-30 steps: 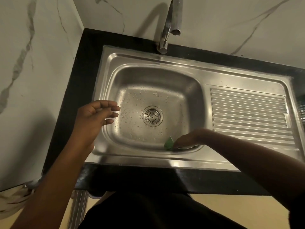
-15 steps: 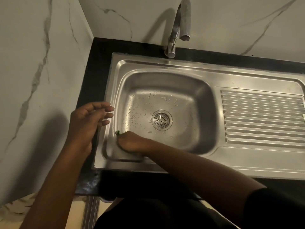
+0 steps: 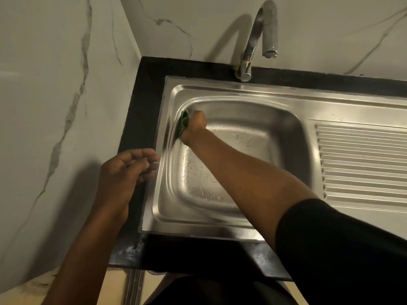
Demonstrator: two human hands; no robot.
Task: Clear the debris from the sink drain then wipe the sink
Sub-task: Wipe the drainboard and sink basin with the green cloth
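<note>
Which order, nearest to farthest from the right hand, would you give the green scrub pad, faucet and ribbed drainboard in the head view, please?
1. Green scrub pad, gripped by the right hand at the left wall of the basin.
2. Faucet, back rim.
3. Ribbed drainboard, far right.

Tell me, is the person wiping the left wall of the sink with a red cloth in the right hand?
Not quite. The cloth is green, not red, as the head view shows. The rest holds: the right hand grips it and rubs it on the left wall of the sink.
</note>
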